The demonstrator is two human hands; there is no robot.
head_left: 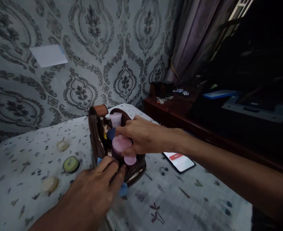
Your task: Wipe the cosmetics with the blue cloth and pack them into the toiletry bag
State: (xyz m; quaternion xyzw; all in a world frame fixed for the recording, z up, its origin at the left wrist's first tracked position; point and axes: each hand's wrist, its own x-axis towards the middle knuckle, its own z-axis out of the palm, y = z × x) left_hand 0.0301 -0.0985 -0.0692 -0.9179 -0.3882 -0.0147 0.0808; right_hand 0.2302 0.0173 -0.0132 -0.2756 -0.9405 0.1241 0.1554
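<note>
A brown zippered toiletry bag (93, 128) stands unzipped on the bed, packed with cosmetics. My right hand (141, 134) reaches in from the right, thumb and fingers closed around a pink round-lidded jar (121, 144). Just behind the jar, a dark blue item (111, 134) is partly covered by my fingers. A smaller pink lid (130, 160) lies below my thumb. Toward the back stands a pale pink tube (116, 119). My left hand (95, 183) grips the bag's near end with bent fingers; blue material (123, 190) shows beside it, mostly hidden.
On the patterned bedsheet (175, 208) left of the bag lie a green round container (70, 164) and two cream-coloured round pieces, one nearer (49, 184). A lit phone (180, 162) rests at the right. Beyond is a dark red wooden table (170, 109) with cables; wallpaper backs the bed.
</note>
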